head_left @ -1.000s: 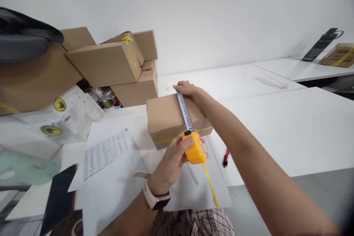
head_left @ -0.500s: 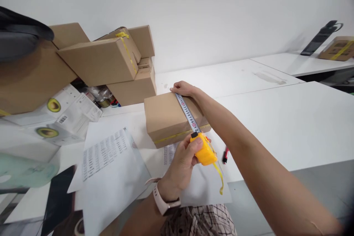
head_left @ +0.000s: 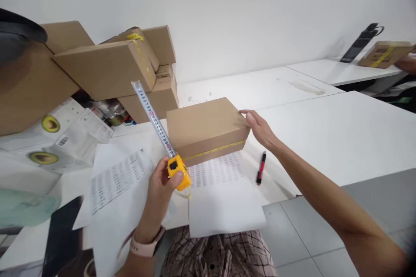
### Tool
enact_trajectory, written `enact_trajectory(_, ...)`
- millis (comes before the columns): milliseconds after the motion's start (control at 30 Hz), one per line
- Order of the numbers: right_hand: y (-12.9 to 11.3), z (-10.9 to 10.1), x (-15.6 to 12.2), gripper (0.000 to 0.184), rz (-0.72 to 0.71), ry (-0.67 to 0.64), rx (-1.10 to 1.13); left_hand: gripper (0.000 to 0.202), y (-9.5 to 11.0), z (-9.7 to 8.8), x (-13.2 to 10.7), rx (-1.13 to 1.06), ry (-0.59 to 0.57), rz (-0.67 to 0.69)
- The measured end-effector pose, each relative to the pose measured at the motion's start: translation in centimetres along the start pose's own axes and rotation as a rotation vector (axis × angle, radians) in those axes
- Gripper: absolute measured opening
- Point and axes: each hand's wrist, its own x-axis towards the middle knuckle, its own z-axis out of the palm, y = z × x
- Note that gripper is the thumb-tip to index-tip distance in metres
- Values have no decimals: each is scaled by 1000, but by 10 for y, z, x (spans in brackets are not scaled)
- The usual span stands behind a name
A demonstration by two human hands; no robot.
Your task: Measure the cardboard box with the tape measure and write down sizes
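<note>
My left hand [head_left: 164, 184] is closed around a yellow tape measure [head_left: 182, 177]. Its metal blade [head_left: 152, 114] is pulled out and points up and away, past the left end of a closed cardboard box [head_left: 198, 123]. Yellow tape runs along the box's front side. At the box's right end, my right hand [head_left: 260, 127] touches the cardboard with its fingers stretched out. Printed sheets [head_left: 224, 201] lie in front of the box, partly under it. A red and black marker [head_left: 261, 168] lies to the right of them.
Cardboard boxes [head_left: 100, 69] are stacked at the back left, beside white cartons with avocado pictures [head_left: 74, 134]. More printed paper [head_left: 117, 181] and a dark tablet-like slab [head_left: 63, 233] lie at left. A black bottle [head_left: 359, 43] and a taped box [head_left: 383, 54], touched by another person's hand, are far right.
The tape measure has come off the box top and moved left in my left hand, blade still out. My right hand has moved from the box's far edge to its right end.
</note>
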Motion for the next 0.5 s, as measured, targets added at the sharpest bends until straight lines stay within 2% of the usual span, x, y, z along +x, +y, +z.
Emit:
enact_trajectory(67,-13,-1,-4,61,-54,30,-45,50,14,-3,11,-54,-16,31)
enact_trajectory(133,-31,-4,6,54,-101,67,-80,51,34,-6,24,-101,-10,78)
enact_trajectory(267,-59,-11,45,48,-115,98,-323,43,67,-9,56,-155,10,134)
enact_trajectory(333,-65,-6,64,45,-198,156,-493,38,75,-6,67,-157,28,159)
enact_trajectory(433,-69,13,82,35,-407,165,-587,40,76,3,62,-130,72,214)
enact_trajectory(500,-70,28,85,35,-501,97,-571,44,67,12,45,-127,18,209)
